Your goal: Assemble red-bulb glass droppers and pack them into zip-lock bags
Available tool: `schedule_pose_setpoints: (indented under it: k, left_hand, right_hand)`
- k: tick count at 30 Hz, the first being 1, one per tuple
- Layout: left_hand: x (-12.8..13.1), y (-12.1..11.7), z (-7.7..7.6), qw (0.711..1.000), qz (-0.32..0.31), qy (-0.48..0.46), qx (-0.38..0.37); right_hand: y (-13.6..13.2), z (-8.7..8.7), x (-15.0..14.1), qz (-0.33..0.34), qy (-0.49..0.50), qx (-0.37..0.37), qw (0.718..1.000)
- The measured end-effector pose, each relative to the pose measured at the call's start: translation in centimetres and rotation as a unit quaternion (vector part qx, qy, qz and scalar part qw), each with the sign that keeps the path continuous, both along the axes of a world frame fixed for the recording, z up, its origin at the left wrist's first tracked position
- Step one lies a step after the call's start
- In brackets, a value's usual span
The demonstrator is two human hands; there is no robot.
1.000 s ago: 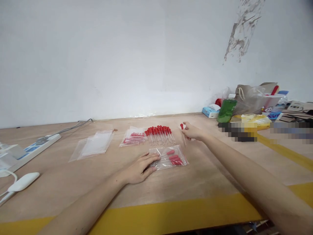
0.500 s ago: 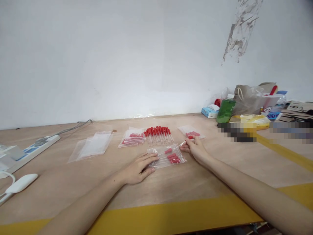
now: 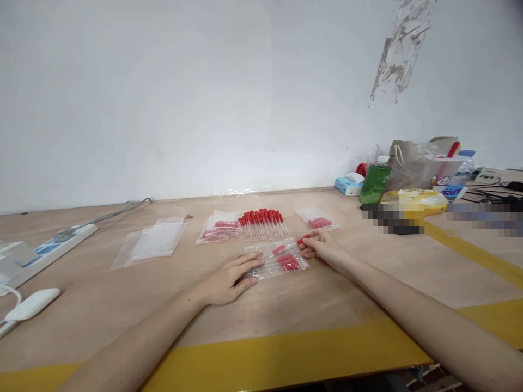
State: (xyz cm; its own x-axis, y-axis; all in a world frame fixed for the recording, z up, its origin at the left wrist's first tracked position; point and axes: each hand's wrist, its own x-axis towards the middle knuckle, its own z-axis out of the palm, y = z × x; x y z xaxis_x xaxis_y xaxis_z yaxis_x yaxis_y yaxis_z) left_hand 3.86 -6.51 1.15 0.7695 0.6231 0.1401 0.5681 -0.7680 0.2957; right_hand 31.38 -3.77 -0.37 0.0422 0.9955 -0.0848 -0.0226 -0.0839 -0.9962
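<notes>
A clear zip bag (image 3: 267, 268) with several red-bulbed droppers inside lies flat on the table in front of me. My left hand (image 3: 231, 279) rests on the bag's left end, fingers stretched out and thumb apart. At its right end, my right hand (image 3: 321, 247) pinches a dropper (image 3: 303, 239) by its red bulb. That dropper's tube points left toward the bag, and how far it reaches inside I cannot tell. Just behind the bag, a row of loose droppers (image 3: 262, 218) lies with the bulbs toward the wall.
Filled bags (image 3: 220, 228) lie left of the row, another filled bag (image 3: 319, 220) to its right. Empty clear bags (image 3: 157, 239) sit farther left, near a power strip (image 3: 53, 250). A tissue pack (image 3: 347, 186), a green bottle (image 3: 375, 182) and clutter line the back right.
My right hand has moved slightly left, bringing the dropper closer to the bag, with less of its tube showing outside. My left hand stays on the bag.
</notes>
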Motion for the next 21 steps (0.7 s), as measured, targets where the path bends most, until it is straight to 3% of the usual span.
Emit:
schedule_pose_setpoints:
  k: [8, 11, 14, 17, 21]
  left_hand:
    - [0.1, 0.3, 0.1, 0.999, -0.046, -0.003, 0.004]
    - [0.2, 0.4, 0.1, 0.999, -0.045, -0.001, 0.002]
    - [0.2, 0.4, 0.1, 0.999, -0.044, 0.001, 0.004]
    - [0.1, 0.4, 0.1, 0.999, -0.047, -0.011, 0.004]
    - [0.1, 0.3, 0.1, 0.998, -0.051, -0.018, -0.008]
  right_hand:
    - [1.1, -2.0, 0.2, 0.039, -0.206, 0.115, 0.971]
    - [1.6, -2.5, -0.1, 0.034, -0.229, 0.160, 0.960]
    - [1.4, -2.2, -0.5, 0.104, -0.207, 0.173, 0.957]
    - [0.9, -1.2, -0.4, 0.221, -0.154, 0.136, 0.954]
    - [0.1, 0.3, 0.3, 0.221, -0.122, 0.032, 0.967]
